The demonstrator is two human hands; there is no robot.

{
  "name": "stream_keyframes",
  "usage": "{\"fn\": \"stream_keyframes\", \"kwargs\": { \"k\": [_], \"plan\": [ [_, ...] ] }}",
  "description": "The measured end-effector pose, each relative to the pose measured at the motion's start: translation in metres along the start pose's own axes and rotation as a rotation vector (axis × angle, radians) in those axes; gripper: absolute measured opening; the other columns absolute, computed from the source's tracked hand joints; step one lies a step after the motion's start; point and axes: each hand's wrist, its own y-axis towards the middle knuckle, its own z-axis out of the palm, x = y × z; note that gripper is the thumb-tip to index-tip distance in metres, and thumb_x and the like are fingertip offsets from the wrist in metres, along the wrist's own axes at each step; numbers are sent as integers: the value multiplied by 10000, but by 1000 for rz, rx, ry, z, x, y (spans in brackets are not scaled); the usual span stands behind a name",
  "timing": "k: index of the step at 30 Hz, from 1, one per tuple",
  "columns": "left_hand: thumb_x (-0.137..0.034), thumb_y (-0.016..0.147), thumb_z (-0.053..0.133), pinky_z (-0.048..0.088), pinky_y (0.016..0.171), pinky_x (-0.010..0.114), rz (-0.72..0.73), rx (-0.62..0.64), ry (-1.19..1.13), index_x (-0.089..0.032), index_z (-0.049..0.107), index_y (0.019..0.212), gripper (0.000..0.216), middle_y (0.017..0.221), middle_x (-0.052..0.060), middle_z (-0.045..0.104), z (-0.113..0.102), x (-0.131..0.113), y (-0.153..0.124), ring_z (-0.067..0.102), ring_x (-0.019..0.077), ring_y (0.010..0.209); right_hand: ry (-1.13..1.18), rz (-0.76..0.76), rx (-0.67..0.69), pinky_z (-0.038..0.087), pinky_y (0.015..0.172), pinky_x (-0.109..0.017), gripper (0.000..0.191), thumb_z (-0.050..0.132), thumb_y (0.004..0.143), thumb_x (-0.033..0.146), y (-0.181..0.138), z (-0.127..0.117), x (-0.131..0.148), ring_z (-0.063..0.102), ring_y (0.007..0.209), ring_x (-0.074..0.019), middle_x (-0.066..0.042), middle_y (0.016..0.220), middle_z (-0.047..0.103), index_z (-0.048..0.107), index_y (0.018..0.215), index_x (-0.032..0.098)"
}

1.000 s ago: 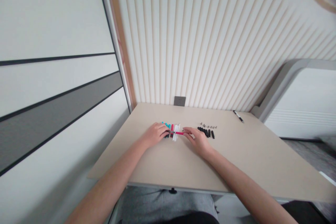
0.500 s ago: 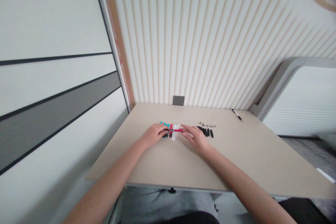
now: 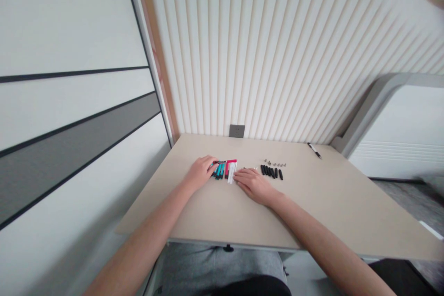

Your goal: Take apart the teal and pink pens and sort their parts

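Observation:
My left hand [image 3: 201,172] pinches one end of a red pen barrel [image 3: 231,161] with a dark part toward the fingers. This barrel lies crosswise over the far ends of the parts in a row. Below it are teal pen barrels [image 3: 219,170] with dark ends, another red barrel [image 3: 227,169] and several thin white tubes [image 3: 232,173]. Just right of the white tubes, my right hand [image 3: 255,186] rests palm down with fingers stretched out, its fingertips close to the tubes. Small pieces behind its knuckles are partly hidden.
Several black pen parts [image 3: 271,171] lie in a row right of my right hand, with small metallic tips [image 3: 275,163] behind them. A white-and-black pen [image 3: 314,151] lies at the back right of the desk [image 3: 333,203]. A socket [image 3: 237,131] is on the ribbed wall.
The red barrel in my left hand has moved away from me, to the far ends of the row. My right hand has left the barrel and come down flat beside the white tubes.

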Motion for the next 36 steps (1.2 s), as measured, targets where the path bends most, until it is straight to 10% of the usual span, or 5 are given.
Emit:
{"fn": "stream_keyframes", "kwargs": {
  "k": [36],
  "plan": [
    [-254, 951, 492, 442, 835, 325, 67, 57, 40, -221, 605, 1040, 147, 992, 30, 658, 4, 4, -3, 614, 182, 947, -46, -282, 49, 416, 927, -354, 221, 426, 995, 252, 11, 1, -2, 554, 1107, -184, -67, 1120, 675, 641, 1015, 210]
  ]
}}
